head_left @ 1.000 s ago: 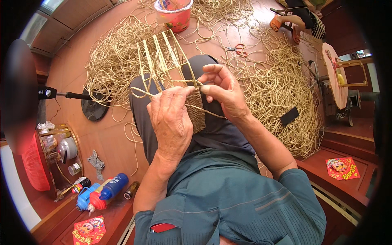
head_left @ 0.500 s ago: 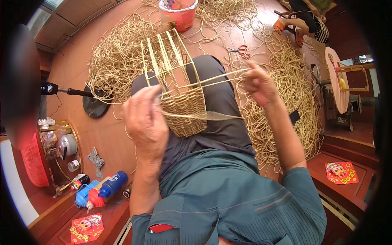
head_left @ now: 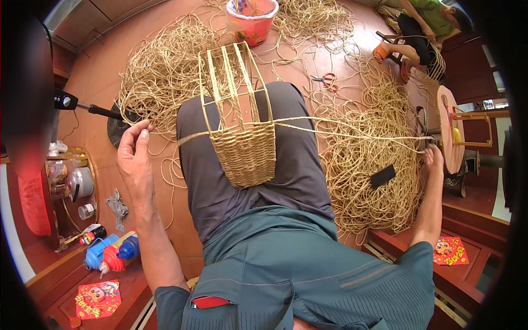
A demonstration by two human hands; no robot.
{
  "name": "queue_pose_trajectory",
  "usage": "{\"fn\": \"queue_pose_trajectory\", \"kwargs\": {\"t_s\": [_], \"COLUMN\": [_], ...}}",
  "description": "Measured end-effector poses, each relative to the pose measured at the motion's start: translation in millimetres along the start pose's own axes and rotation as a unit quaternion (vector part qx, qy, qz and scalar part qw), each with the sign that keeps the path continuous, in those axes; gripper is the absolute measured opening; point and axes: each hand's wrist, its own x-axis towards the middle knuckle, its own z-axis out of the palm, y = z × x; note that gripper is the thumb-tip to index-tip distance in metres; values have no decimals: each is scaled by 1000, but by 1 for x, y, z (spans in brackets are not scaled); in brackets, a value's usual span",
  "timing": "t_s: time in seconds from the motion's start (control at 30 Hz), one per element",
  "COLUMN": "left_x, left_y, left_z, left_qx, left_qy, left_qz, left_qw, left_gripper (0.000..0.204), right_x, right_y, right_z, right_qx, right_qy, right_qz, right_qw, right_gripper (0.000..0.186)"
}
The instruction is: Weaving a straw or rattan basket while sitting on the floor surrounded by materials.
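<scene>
A small woven straw basket (head_left: 243,154) rests upright between my thighs, its lower wall tightly woven and tall bare stakes (head_left: 234,82) rising above it inside a thin frame. My right hand (head_left: 433,158) is far out to the right, closed on the ends of two straw cords (head_left: 352,132) that run taut from the basket's right upper edge. Out to the left, my left hand (head_left: 136,157) pinches a straw cord between thumb and fingers. A flat strand (head_left: 192,137) leaves the basket's left edge toward that hand; its link to the fingers is hard to see.
Heaps of loose straw cord (head_left: 165,77) lie left and right on the floor. Red-handled scissors (head_left: 329,80) lie ahead, near a red bucket (head_left: 253,25). A black pad (head_left: 383,176) sits on the right heap. Another person (head_left: 426,33) sits at the far right; a fan pole (head_left: 99,111) stands left.
Both hands have moved apart from beside the basket, left and right. The right-hand cords are drawn out much longer and straighter. The basket stays on my lap.
</scene>
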Motion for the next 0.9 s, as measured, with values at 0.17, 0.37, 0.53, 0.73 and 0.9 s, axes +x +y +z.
{"fn": "queue_pose_trajectory", "kwargs": {"t_s": [0.17,0.37,0.53,0.73,0.9], "left_x": [-22,-42,-62,-71,-79], "left_y": [25,51,53,64,64], "left_z": [44,81,86,105,161], "left_qx": [29,54,81,245,388], "left_qy": [-54,-119,-87,-96,-126], "left_qz": [70,116,135,319,463], "left_qw": [996,985,984,911,787], "left_gripper": [18,17,14,17,11], "right_x": [-247,-480,-450,-239,-122], "right_y": [30,58,72,46,76], "right_z": [164,251,264,209,127], "right_qx": [-186,-196,-169,-332,-459], "right_qy": [-339,-486,-465,-201,-74], "right_qz": [-461,-628,-621,-331,-274], "right_qw": [799,575,608,860,842], "right_gripper": [46,23,14,25,42]}}
